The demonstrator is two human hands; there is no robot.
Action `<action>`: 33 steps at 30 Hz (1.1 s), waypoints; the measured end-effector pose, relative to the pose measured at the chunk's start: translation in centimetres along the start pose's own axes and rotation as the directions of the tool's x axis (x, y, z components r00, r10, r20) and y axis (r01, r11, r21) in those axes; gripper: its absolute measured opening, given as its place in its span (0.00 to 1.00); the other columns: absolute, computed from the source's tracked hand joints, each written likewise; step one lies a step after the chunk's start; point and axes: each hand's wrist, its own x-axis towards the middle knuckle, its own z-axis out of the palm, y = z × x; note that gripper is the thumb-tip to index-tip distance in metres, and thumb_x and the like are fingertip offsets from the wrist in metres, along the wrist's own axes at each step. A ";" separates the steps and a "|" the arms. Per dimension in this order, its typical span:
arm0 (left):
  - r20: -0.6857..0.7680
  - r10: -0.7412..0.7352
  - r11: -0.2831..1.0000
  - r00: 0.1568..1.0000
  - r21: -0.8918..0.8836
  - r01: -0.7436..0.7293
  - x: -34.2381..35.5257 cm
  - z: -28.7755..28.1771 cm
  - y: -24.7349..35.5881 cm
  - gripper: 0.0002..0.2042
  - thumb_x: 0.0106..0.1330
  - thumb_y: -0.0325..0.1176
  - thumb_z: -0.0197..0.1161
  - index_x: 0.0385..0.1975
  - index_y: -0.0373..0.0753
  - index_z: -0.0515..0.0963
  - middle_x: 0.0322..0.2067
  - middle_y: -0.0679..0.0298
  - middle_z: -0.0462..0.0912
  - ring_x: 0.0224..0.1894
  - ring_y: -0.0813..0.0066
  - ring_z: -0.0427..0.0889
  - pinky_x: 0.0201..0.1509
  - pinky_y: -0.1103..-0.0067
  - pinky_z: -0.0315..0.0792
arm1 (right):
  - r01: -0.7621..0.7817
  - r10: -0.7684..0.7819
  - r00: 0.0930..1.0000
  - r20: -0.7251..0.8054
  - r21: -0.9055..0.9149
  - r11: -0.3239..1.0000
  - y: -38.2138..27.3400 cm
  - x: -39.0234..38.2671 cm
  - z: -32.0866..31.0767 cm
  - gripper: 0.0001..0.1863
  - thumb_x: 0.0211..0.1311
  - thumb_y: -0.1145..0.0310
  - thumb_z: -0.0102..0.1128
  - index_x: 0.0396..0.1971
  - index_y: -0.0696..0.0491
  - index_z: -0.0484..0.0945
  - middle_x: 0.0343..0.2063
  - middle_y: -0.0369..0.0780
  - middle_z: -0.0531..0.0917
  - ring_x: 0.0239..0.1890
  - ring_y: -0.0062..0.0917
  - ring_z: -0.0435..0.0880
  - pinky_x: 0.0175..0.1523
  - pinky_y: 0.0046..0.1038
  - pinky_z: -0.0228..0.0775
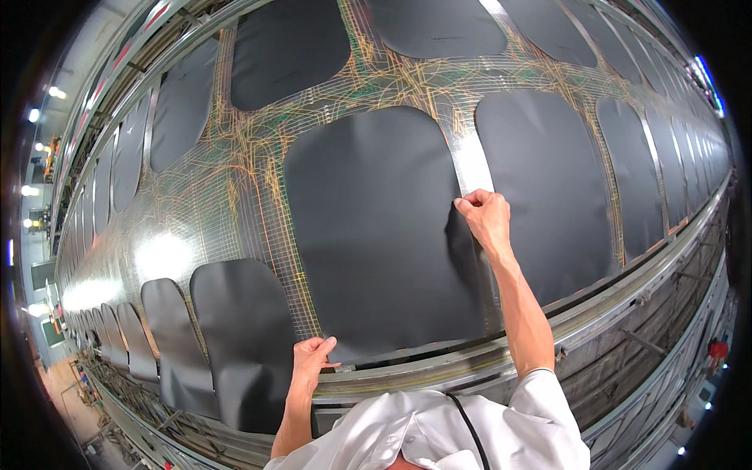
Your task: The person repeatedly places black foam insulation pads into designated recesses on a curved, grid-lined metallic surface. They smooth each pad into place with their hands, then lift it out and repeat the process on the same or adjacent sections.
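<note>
A large black sheet with rounded far corners lies in front of me on a long shiny surface marked with grid lines. My right hand pinches its right edge about halfway up, and the edge there is lifted and buckled with a dark shadow beneath. At the near left corner of the same sheet, my left hand is closed with thumb and fingers at the edge. Some of its fingers are hidden.
Similar black sheets lie around it: one to the right, one beyond, and several along the left whose near ends hang over the edge. A metal rail runs along the near side.
</note>
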 end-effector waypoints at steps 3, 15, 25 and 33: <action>0.002 -0.012 1.000 1.000 0.000 0.012 -0.2 0.0 0.4 0.16 0.62 0.37 0.70 0.17 0.38 0.74 0.14 0.74 0.63 0.17 0.87 0.65 0.32 0.69 0.84 | 0.013 -0.013 1.000 -0.011 0.005 1.000 0.2 0.1 0.0 0.13 0.51 0.65 0.68 0.26 0.62 0.83 0.19 0.42 0.83 0.22 0.27 0.81 0.36 0.31 0.74; 0.023 0.009 0.999 1.000 0.041 -0.010 -1.3 0.5 -0.3 0.15 0.63 0.37 0.68 0.18 0.40 0.73 0.14 0.75 0.62 0.16 0.89 0.62 0.34 0.67 0.85 | 0.908 -0.863 0.403 0.305 -0.016 0.419 -3.2 -10.2 11.0 0.36 0.59 0.45 0.60 0.64 0.46 0.67 0.68 0.43 0.62 0.73 0.45 0.51 0.73 0.53 0.42; -0.323 0.653 0.690 0.685 0.626 -0.362 -4.1 4.1 -1.3 0.13 0.63 0.30 0.64 0.43 0.30 0.76 0.29 0.62 0.79 0.33 0.68 0.82 0.41 0.69 0.80 | 0.625 -0.734 0.676 -0.067 -0.475 0.619 -2.8 6.0 9.4 0.34 0.66 0.46 0.52 0.66 0.50 0.65 0.70 0.43 0.60 0.73 0.50 0.48 0.74 0.52 0.35; 0.501 0.816 -0.049 0.288 0.556 -0.830 -0.1 10.9 6.3 0.29 0.68 0.35 0.53 0.68 0.32 0.57 0.70 0.44 0.54 0.74 0.41 0.47 0.75 0.55 0.43 | 0.732 -0.753 0.656 0.046 -0.283 0.620 -0.4 -7.3 13.1 0.41 0.60 0.50 0.60 0.66 0.63 0.61 0.70 0.51 0.57 0.73 0.50 0.48 0.74 0.50 0.40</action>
